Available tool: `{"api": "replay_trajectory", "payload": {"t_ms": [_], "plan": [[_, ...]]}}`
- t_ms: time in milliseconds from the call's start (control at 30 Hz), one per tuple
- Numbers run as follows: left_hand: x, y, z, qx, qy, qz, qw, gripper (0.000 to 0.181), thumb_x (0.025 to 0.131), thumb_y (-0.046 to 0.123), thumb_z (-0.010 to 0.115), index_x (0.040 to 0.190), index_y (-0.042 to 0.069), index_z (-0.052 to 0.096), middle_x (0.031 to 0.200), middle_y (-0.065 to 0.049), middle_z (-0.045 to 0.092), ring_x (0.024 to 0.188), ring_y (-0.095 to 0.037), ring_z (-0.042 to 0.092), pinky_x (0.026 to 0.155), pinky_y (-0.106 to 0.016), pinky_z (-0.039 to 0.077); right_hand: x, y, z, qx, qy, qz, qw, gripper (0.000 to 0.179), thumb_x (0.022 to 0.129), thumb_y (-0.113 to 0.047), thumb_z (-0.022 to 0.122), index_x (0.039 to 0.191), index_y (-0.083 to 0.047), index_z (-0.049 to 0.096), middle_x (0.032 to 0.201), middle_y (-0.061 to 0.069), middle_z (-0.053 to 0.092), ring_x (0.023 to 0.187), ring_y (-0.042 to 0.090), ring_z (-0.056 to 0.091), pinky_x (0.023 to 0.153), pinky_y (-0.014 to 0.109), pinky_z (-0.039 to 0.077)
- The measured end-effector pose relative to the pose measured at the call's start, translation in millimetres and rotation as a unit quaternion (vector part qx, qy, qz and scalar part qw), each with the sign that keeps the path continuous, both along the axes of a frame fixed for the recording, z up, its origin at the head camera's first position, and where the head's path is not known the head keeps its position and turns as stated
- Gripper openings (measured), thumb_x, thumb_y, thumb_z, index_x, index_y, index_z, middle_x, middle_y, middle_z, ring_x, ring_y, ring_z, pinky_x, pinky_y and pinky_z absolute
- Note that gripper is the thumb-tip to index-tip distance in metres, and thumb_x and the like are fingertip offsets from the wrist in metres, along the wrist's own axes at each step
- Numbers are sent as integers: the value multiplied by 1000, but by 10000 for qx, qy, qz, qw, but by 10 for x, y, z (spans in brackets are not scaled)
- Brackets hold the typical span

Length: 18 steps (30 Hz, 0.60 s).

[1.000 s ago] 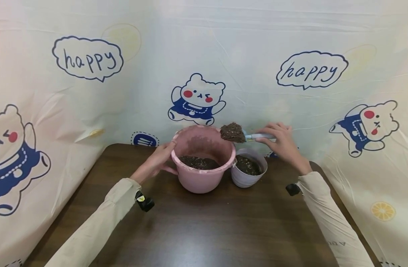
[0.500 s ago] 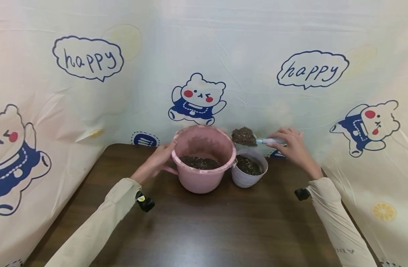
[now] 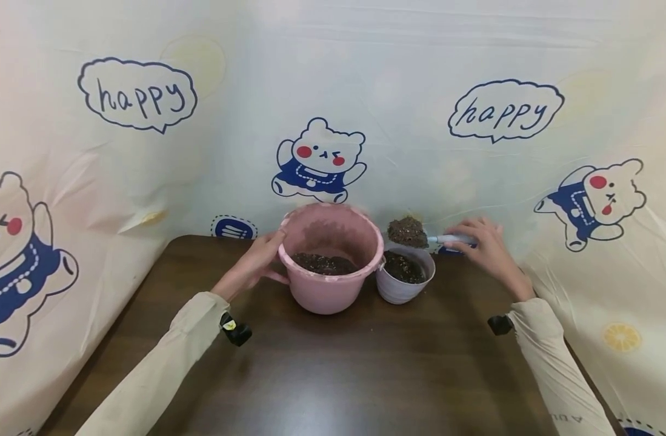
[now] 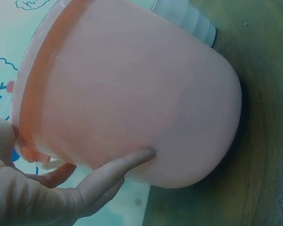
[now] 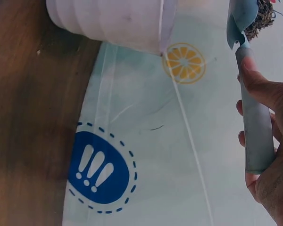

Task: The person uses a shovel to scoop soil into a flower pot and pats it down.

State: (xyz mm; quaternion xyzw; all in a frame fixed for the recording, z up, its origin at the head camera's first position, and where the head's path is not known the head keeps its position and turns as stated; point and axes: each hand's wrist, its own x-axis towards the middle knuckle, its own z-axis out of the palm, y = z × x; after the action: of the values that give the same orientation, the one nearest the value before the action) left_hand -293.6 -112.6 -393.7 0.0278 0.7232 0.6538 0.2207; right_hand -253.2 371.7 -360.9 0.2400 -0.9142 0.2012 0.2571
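My left hand [image 3: 255, 261] holds a pink bucket [image 3: 327, 293] at its left side, thumb by the rim and fingers [image 4: 114, 170] along the outer wall. Dark soil [image 3: 324, 264] lies low inside the bucket. In the right wrist view, a trowel's blue-grey handle [image 5: 257, 117] is gripped by my right hand [image 5: 278, 136], thumb laid along it. The trowel's blade carries a heap of brown soil [image 3: 408, 232], over the back of a small white pot [image 3: 399, 293] in the head view. Soil [image 3: 403, 267] also shows inside this pot, close against the bucket's right side.
Both containers stand near the back of a dark brown wooden table [image 3: 311, 375]. A pale printed cloth [image 3: 398, 72] with bears and "happy" bubbles hangs behind and beside the table. A black wrist camera [image 3: 236, 332] sits at the left cuff, another camera [image 3: 500, 325] at the right.
The loaded trowel and my right hand have moved right and down, from beside the bucket's rim to over the white pot. My left hand stays on the bucket.
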Motion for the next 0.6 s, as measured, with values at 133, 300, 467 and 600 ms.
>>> {"api": "replay_trajectory", "payload": {"t_ms": [133, 300, 467, 600], "plan": [[-16, 0, 9, 15, 36, 16, 10000, 75, 113, 45, 37, 167, 1, 9, 165, -29, 26, 143, -49, 42, 83, -56, 66, 7, 32, -27, 68, 49, -60, 9999, 26, 82, -3, 86, 107, -6, 80, 101, 10, 71, 87, 21, 44, 76, 38, 20], [-12, -2, 22, -18, 50, 16, 10000, 74, 113, 45, 36, 166, 1, 10, 164, -30, 27, 142, -49, 43, 86, -58, 64, 18, 29, -65, 22, 22, -83, 10000, 27, 80, -3, 87, 105, -6, 80, 100, 9, 71, 88, 20, 43, 76, 39, 21], [10, -10, 20, 21, 32, 15, 10000, 74, 113, 45, 35, 166, 0, 10, 164, -30, 26, 143, -50, 41, 85, -58, 64, 16, 21, -115, 35, -7, 4, 10000, 26, 79, -3, 88, 103, -8, 80, 99, 8, 70, 85, 16, 39, 75, 38, 19], [17, -9, 10, 42, 18, -12, 10000, 74, 113, 45, 36, 166, 0, 11, 165, -30, 26, 143, -49, 41, 83, -56, 66, 19, 19, -147, 22, 8, -7, 10000, 25, 77, -3, 88, 101, -8, 81, 98, 7, 71, 85, 14, 39, 73, 37, 18]]}}
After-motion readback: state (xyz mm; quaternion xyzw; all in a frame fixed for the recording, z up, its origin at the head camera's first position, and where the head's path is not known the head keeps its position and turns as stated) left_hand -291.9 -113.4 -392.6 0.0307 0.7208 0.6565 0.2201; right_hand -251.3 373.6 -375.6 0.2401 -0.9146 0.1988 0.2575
